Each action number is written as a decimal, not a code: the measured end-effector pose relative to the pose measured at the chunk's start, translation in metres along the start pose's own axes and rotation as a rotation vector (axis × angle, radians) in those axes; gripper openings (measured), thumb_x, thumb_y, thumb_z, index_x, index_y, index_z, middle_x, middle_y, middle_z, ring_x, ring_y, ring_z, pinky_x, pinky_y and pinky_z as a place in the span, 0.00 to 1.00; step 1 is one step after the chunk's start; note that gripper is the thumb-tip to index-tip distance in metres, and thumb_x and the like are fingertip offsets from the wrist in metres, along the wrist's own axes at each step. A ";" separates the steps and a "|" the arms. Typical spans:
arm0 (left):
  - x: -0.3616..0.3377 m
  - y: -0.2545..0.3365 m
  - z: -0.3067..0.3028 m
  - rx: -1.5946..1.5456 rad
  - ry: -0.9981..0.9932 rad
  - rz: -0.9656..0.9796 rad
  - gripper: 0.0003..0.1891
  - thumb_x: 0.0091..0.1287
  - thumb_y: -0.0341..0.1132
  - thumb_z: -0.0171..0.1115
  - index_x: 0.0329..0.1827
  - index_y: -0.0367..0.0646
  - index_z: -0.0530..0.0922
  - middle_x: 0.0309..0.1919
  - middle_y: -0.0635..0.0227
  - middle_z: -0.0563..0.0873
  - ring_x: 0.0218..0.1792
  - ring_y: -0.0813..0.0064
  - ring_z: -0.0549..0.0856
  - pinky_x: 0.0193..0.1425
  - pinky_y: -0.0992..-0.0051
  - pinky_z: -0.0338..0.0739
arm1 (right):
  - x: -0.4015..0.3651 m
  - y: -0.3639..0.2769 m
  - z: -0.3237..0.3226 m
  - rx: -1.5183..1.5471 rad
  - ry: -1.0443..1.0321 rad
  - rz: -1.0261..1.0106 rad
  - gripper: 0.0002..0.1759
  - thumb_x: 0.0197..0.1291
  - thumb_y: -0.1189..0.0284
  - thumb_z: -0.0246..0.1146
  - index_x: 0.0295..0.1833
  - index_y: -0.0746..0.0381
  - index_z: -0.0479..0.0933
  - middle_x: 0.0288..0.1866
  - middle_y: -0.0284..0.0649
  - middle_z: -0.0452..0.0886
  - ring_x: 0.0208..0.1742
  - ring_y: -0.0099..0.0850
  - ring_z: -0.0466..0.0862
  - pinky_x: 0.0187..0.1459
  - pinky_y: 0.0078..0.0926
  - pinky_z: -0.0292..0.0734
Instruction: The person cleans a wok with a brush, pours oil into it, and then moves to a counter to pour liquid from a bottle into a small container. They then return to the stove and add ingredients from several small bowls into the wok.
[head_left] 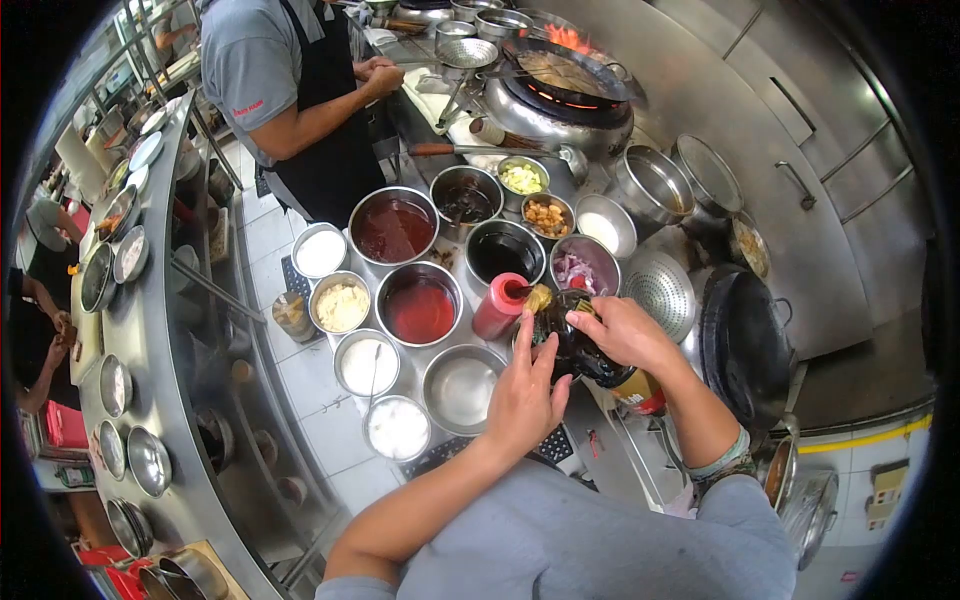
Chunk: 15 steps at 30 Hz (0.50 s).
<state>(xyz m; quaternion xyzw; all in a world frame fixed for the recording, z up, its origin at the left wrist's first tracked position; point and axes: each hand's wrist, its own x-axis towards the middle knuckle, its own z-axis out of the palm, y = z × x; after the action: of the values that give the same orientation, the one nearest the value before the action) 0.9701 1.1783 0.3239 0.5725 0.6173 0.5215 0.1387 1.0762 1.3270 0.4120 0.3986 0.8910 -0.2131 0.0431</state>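
Note:
My right hand (628,335) is wrapped around a dark glass bottle (580,350) with a red and yellow label. The bottle is tipped over, its gold-coloured neck pointing left at the top of a red squeeze bottle (497,308). Dark liquid shows at the squeeze bottle's mouth. Close by, my left hand (528,385) has its fingers stretched out, with the index fingertip right at the neck of the glass bottle. Behind them sit a pot of black sauce (505,252) and a bowl of chopped red onion (575,270). An empty steel pot (462,388) lies left of my left hand.
Pots of red sauce (393,227) and bowls of white powder (397,428) crowd the left side. A wok (560,75) with flames behind it stands at the back. Another person (290,110) stands at the far left of the counter. A perforated ladle (658,293) lies right.

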 end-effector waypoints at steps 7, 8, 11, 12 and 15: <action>0.000 -0.001 0.000 0.005 0.012 0.013 0.29 0.57 0.29 0.69 0.61 0.28 0.71 0.72 0.36 0.58 0.51 0.50 0.84 0.49 0.64 0.82 | 0.002 0.004 0.003 0.013 0.043 -0.032 0.30 0.67 0.52 0.59 0.30 0.72 0.75 0.26 0.63 0.76 0.33 0.62 0.78 0.34 0.49 0.71; 0.000 -0.001 0.001 0.005 0.012 0.012 0.29 0.57 0.29 0.69 0.61 0.28 0.71 0.72 0.36 0.58 0.51 0.50 0.84 0.49 0.64 0.82 | 0.001 0.003 0.003 0.013 0.043 -0.032 0.30 0.67 0.52 0.59 0.30 0.72 0.75 0.26 0.63 0.76 0.33 0.62 0.78 0.34 0.49 0.71; 0.000 0.000 0.001 0.010 0.014 0.007 0.29 0.57 0.29 0.69 0.61 0.28 0.72 0.72 0.36 0.58 0.50 0.50 0.84 0.49 0.64 0.82 | 0.001 0.000 0.000 0.005 -0.007 0.004 0.33 0.67 0.49 0.56 0.29 0.73 0.76 0.29 0.63 0.79 0.37 0.61 0.80 0.39 0.52 0.73; 0.000 0.000 0.001 0.011 0.013 0.004 0.29 0.57 0.29 0.69 0.61 0.28 0.72 0.72 0.37 0.58 0.50 0.50 0.84 0.49 0.64 0.82 | 0.001 0.001 0.001 -0.002 -0.009 0.007 0.33 0.67 0.49 0.56 0.29 0.73 0.76 0.29 0.63 0.79 0.37 0.61 0.80 0.39 0.52 0.73; 0.000 0.000 0.001 0.014 0.011 0.006 0.29 0.57 0.29 0.69 0.62 0.29 0.71 0.72 0.37 0.58 0.50 0.50 0.84 0.49 0.63 0.82 | 0.001 0.000 0.000 -0.004 -0.011 0.007 0.33 0.67 0.49 0.56 0.30 0.73 0.76 0.29 0.63 0.79 0.37 0.61 0.80 0.40 0.52 0.73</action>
<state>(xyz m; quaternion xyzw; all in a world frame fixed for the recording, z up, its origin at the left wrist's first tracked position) 0.9704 1.1788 0.3234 0.5723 0.6201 0.5208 0.1296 1.0753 1.3282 0.4121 0.4006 0.8897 -0.2132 0.0498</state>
